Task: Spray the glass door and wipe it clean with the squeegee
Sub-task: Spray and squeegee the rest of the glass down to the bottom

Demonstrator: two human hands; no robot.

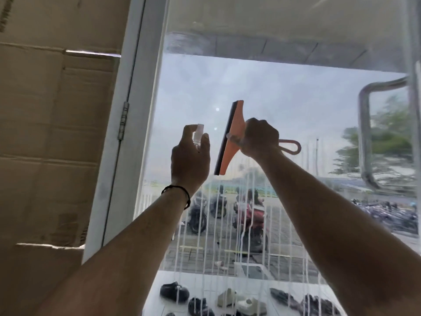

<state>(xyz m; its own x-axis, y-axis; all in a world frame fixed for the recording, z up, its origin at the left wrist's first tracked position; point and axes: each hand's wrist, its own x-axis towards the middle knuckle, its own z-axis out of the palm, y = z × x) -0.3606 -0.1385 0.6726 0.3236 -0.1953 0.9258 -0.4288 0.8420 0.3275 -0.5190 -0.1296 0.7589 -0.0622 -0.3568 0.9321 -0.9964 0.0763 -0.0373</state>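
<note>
A small clear spray bottle (pixel 198 136) is gripped in the left hand (pixel 190 156), the orange squeegee (pixel 230 137) clamped in the right hand (pixel 259 137). Beyond, the glass door (pixel 284 99) is streaked with runs; spraying seems done, so a blade-flat downward pull is called for.

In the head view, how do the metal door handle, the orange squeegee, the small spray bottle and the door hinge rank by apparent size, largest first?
1. Metal door handle, though blurred.
2. Orange squeegee, held by the right hand.
3. Door hinge.
4. Spray bottle, mostly hidden in the left hand, so its place after the hinge is unsure.
</note>
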